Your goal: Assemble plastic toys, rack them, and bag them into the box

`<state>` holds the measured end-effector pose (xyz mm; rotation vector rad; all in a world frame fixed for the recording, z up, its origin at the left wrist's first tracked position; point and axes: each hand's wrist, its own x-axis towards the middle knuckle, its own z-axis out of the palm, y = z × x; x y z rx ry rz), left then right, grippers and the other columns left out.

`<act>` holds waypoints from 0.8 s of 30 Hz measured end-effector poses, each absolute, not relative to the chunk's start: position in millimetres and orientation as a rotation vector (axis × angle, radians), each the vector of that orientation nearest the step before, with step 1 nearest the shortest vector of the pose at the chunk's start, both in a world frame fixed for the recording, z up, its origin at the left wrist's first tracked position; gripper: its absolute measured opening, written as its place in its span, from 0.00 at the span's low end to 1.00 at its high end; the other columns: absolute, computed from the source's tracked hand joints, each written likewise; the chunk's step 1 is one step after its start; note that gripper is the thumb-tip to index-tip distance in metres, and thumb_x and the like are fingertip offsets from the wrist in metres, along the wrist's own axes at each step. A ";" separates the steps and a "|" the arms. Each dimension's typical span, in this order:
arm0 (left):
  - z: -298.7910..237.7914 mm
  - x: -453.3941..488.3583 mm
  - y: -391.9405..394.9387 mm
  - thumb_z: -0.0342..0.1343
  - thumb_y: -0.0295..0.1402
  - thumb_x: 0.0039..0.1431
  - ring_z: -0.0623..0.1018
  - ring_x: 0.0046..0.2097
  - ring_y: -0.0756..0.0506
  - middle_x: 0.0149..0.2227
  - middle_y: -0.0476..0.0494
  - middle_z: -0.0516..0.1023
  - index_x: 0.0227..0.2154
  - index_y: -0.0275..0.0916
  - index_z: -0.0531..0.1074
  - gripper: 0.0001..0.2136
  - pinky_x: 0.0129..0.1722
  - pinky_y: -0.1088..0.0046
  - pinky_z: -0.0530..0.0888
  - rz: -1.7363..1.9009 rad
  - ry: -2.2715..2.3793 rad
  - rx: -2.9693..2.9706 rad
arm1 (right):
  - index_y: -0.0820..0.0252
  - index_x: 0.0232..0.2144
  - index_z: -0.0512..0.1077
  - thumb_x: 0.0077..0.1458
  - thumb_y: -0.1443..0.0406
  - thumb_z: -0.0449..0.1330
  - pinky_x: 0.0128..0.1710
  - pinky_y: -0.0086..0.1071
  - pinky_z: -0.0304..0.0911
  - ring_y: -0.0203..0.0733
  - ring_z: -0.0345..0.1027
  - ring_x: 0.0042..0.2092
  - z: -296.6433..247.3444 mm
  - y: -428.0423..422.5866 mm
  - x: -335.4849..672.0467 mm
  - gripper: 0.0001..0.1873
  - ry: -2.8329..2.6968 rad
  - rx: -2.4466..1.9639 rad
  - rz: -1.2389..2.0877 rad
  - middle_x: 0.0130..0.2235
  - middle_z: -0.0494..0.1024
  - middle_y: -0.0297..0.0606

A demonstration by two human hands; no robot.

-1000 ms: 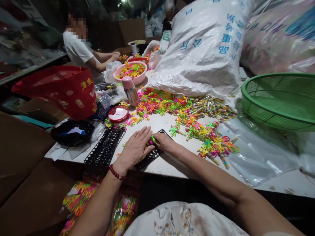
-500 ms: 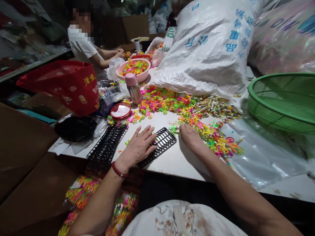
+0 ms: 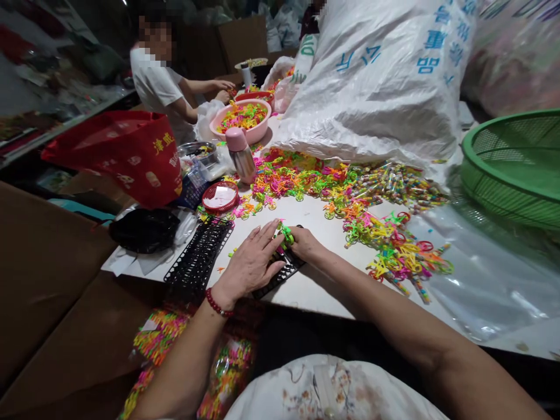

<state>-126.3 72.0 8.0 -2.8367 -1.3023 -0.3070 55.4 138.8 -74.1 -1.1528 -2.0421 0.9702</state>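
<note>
My left hand (image 3: 251, 262), a red bead bracelet at its wrist, lies over the left part of a small black plastic grid tray (image 3: 287, 270) with its fingers stretched out. A bit of pink and green shows by its fingertips. Over the tray's far end, my right hand (image 3: 307, 245) pinches a bright green plastic toy piece (image 3: 286, 234), close to the left fingertips. Both hands partly hide the tray. Beyond and to the right spreads a pile of colourful plastic pieces (image 3: 301, 175), with patterned sticks (image 3: 394, 184) among them.
Left of my hands lies a stack of black grids (image 3: 199, 251) beside a red basket (image 3: 220, 197) with papers. A pink-capped flask (image 3: 240, 157) and pink basin (image 3: 262, 129) stand behind. A large white sack (image 3: 371, 105) and green basket (image 3: 511, 175) flank the right; a co-worker (image 3: 157, 81) sits far left.
My right hand has moved left from the edge of the pile to the tray, carrying a green piece. My left hand stays over the tray. The view has shifted slightly.
</note>
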 end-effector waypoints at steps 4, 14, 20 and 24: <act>7.4 -127.2 71.5 0.51 0.39 0.64 0.49 0.70 0.40 0.70 0.35 0.47 0.63 0.38 0.56 0.26 0.68 0.54 0.54 -0.309 -1.321 -2.841 | 0.61 0.37 0.74 0.45 0.76 0.53 0.39 0.29 0.59 0.40 0.67 0.38 -81.5 143.9 56.5 0.17 -2.259 -1.155 0.803 0.37 0.77 0.38; -3.3 -126.6 91.8 0.48 0.43 0.66 0.52 0.70 0.37 0.69 0.38 0.53 0.65 0.41 0.52 0.28 0.66 0.46 0.52 -0.291 -1.221 -2.801 | 0.63 0.39 0.73 0.50 0.76 0.56 0.42 0.30 0.61 0.40 0.68 0.41 -77.2 140.6 51.5 0.14 -2.371 -1.209 0.733 0.40 0.77 0.40; -9.2 -123.2 94.0 0.50 0.45 0.64 0.54 0.69 0.37 0.68 0.36 0.53 0.63 0.35 0.57 0.29 0.66 0.52 0.56 -0.255 -1.172 -2.747 | 0.60 0.47 0.71 0.60 0.70 0.56 0.47 0.33 0.62 0.40 0.68 0.45 -56.2 110.2 115.7 0.13 -2.163 -1.276 0.544 0.45 0.75 0.43; -8.5 -124.0 91.9 0.49 0.46 0.63 0.54 0.69 0.37 0.68 0.34 0.53 0.63 0.33 0.58 0.30 0.65 0.55 0.58 -0.254 -1.180 -2.754 | 0.62 0.42 0.74 0.63 0.68 0.53 0.42 0.33 0.62 0.42 0.68 0.40 -33.5 96.9 197.0 0.10 -2.030 -1.768 0.151 0.42 0.74 0.44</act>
